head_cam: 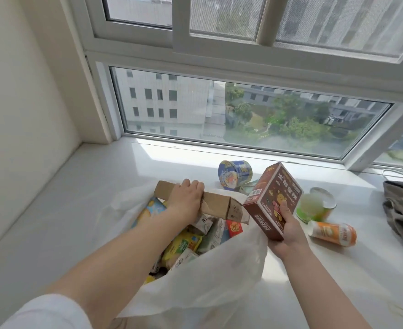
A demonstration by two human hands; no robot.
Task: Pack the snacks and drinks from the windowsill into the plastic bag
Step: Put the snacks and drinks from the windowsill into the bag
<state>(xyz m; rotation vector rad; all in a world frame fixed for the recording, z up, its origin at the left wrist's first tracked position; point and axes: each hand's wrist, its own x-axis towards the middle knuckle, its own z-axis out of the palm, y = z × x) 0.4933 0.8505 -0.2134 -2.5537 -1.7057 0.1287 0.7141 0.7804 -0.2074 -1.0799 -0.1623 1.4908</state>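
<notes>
A white plastic bag (210, 279) lies open on the windowsill (77, 210), holding several snack packets. My left hand (187, 198) grips a long brown cardboard box (219, 205) across the bag's far mouth. My right hand (288, 231) holds a dark red biscuit box (271, 200) tilted above the bag's right edge. Behind the bag a blue instant-noodle cup (235, 173) lies on its side. To the right on the sill lie a green and orange tub (315, 206) and an orange and white can (332, 232).
A grey cloth bag (402, 210) sits at the sill's right edge. The window frame (219, 144) runs along the back and a wall (17, 115) closes the left side. A small green packet (249, 187) shows behind the biscuit box.
</notes>
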